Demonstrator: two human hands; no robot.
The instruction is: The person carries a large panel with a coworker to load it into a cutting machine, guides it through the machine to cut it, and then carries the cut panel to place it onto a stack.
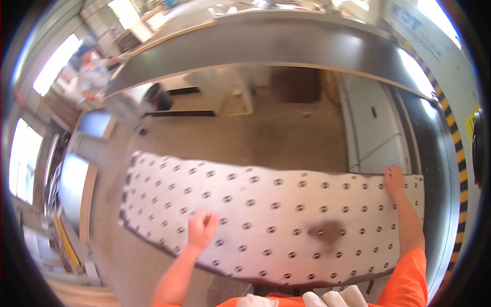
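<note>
A long white panel (286,245) with rows of small black printed marks lies across in front of me. My left hand (202,230) is over its left half with the fingers curled in. Whether anything is inside that fist cannot be seen, nor whether it touches the surface. At the far right edge of the panel, my right hand (394,180) grips the rim, with part of the fingers hidden. A blurred brown patch (327,233) shows over the panel's right half.
Beyond the floor, a long dark board (266,43) spans the far side, with a co-worker (94,77) at its left end. A dark bin (158,97) stands beneath. Right, a dark metal surface (434,153) borders a striped machine. Pale gloves (332,298) show at my orange shirt.
</note>
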